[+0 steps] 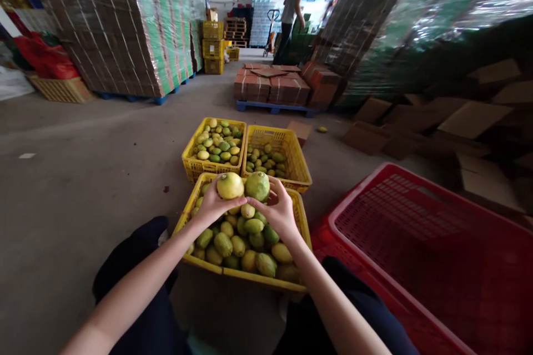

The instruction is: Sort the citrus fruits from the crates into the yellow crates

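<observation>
My left hand is closed around a yellow fruit, held up over the nearest yellow crate. My right hand grips a greener fruit beside it, and the two fruits touch. Under both hands the crate is heaped with several green and yellow fruits. My knees in dark trousers flank this crate.
Two more yellow crates of fruit stand just beyond. A red crate sits at my right. Wrapped pallets of flat cartons rise left and right. Brown boxes on a blue pallet lie ahead. A person stands far back.
</observation>
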Tool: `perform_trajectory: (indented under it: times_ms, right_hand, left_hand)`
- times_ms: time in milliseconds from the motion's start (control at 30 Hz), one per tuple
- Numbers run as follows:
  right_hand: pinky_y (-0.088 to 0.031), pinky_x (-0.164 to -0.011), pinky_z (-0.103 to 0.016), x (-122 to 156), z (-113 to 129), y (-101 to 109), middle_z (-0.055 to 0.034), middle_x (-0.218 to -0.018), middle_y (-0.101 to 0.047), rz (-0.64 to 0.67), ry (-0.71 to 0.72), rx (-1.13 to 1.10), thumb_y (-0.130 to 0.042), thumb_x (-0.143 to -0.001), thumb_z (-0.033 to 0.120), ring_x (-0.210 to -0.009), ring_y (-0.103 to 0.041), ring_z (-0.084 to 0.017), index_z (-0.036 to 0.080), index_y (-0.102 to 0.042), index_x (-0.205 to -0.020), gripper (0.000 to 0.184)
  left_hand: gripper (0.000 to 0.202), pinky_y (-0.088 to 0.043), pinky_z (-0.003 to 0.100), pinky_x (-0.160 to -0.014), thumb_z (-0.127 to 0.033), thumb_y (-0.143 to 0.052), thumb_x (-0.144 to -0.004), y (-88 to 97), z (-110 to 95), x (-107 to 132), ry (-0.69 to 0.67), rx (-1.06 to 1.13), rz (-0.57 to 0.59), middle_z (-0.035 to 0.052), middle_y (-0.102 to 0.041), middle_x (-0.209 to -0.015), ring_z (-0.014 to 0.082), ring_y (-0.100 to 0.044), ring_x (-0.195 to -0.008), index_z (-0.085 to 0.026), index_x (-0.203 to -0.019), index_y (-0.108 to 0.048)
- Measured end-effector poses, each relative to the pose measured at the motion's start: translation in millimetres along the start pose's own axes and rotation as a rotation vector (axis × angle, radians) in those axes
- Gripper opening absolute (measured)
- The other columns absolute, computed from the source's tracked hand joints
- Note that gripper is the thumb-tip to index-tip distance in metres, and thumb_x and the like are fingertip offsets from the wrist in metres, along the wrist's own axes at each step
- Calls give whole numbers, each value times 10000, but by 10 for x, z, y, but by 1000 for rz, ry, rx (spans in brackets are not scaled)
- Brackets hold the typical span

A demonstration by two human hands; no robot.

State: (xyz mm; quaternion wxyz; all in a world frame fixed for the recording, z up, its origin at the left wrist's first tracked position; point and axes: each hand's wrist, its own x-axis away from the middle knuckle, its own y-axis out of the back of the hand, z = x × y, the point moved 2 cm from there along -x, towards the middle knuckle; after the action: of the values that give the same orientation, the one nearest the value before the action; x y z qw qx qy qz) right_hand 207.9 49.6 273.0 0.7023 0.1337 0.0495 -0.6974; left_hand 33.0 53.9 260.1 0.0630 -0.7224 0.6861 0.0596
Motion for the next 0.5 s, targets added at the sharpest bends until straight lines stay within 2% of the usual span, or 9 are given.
perform_trajectory:
  times_ms: [167, 300, 400, 500]
  right_hand:
    - [-551, -944, -440, 52, 49, 30, -90, -1221, -680, -108, 366, 364, -750, -747, 287, -1102, -659, -275, 252, -563, -1231, 520]
    - [-542, -983, -449, 109, 14, -21, -93, -1278, -657, -176, 621, 433, -697, -771, 153, -1170, -640, -272, 273, -553, -1269, 532]
    - [-543, -992, -453, 122, 3, -44, -88, -1315, -639, -182, 685, 447, -678, -774, 107, -1205, -625, -272, 298, -542, -1307, 582]
    - [-550, -981, -448, 101, 26, -47, -91, -1357, -611, -177, 667, 420, -682, -768, 101, -1210, -623, -275, 306, -576, -1288, 569]
  left_hand:
    - [664, -476, 399, -1043, -395, -870, -652, 161, -218, 68, -372, -428, 105, 101, -668, -1232, 276, -630, -1161, -226, -1213, -557]
    - [625, -487, 390, -1032, -308, -831, -729, 228, -228, 100, -628, -569, 103, 89, -668, -1235, 263, -631, -1165, -255, -1275, -530]
    - [627, -485, 373, -1030, -255, -804, -761, 248, -197, 97, -721, -600, 86, 91, -658, -1237, 249, -623, -1168, -259, -1313, -505]
    - [639, -473, 385, -1041, -277, -819, -745, 255, -213, 90, -716, -572, 78, 102, -637, -1244, 256, -609, -1179, -254, -1311, -523]
